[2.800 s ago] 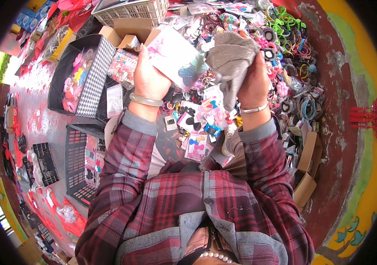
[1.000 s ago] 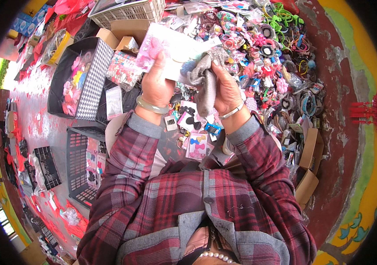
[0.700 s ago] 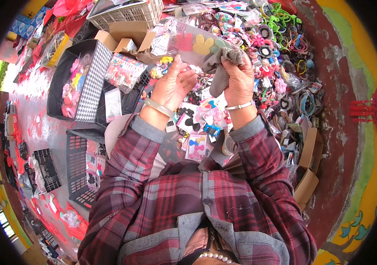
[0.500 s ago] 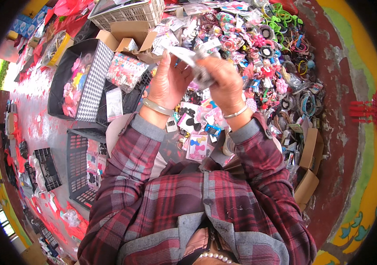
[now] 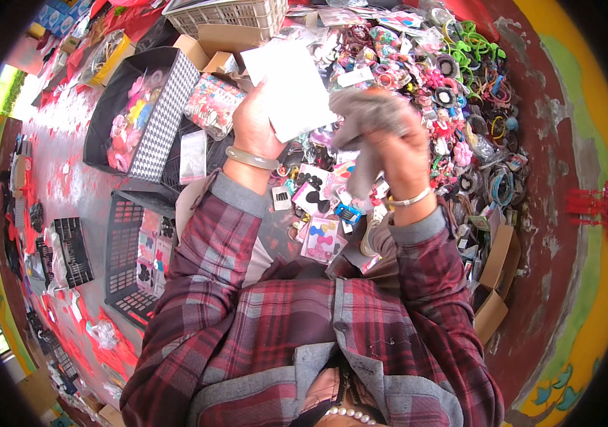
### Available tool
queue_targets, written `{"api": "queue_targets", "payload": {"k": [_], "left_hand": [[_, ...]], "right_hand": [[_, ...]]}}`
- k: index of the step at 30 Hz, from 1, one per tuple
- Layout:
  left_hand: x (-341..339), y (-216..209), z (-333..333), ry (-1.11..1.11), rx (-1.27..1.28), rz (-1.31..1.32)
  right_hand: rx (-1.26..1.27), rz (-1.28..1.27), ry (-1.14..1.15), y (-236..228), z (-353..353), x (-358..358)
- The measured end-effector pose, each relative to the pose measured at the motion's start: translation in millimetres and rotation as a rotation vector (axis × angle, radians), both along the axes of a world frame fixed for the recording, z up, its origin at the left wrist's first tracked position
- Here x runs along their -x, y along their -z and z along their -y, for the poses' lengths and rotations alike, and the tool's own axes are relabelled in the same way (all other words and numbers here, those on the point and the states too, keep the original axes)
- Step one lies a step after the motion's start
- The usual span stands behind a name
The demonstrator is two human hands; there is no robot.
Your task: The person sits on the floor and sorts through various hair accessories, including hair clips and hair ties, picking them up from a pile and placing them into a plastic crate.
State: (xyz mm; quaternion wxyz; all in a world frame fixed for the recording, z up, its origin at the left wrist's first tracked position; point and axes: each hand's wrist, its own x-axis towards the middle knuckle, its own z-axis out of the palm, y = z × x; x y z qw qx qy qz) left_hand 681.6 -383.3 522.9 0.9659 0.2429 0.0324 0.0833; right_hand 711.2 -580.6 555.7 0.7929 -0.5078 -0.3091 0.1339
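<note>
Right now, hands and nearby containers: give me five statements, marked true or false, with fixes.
1. The left hand holds a white card. True.
2. The right hand is bare of any object. False: it holds a gray cloth.
3. The houndstooth-sided bin contains pink and yellow items. True.
4. The black slotted crate is on the person's right. False: it is on the left.
5. A pale bangle circles the left wrist. True.
</note>
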Motion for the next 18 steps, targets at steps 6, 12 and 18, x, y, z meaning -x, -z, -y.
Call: {"api": "queue_targets", "payload": {"k": [6, 12, 18], "left_hand": [[4.1, 6.1, 30.6, 0.132, -0.034, -0.019], [13.8, -1.8, 52.3, 0.154, 0.088, -0.041], [8.7, 14.0, 62.8, 0.103, -0.059, -0.102]], "right_hand": [[0.027, 0.140, 0.260, 7.0, -2.9, -5.9], [0.910, 0.814, 0.392, 26.8, -26.9, 13.6], [0.918, 0.833, 0.444, 25.4, -25.5, 5.0]]}}
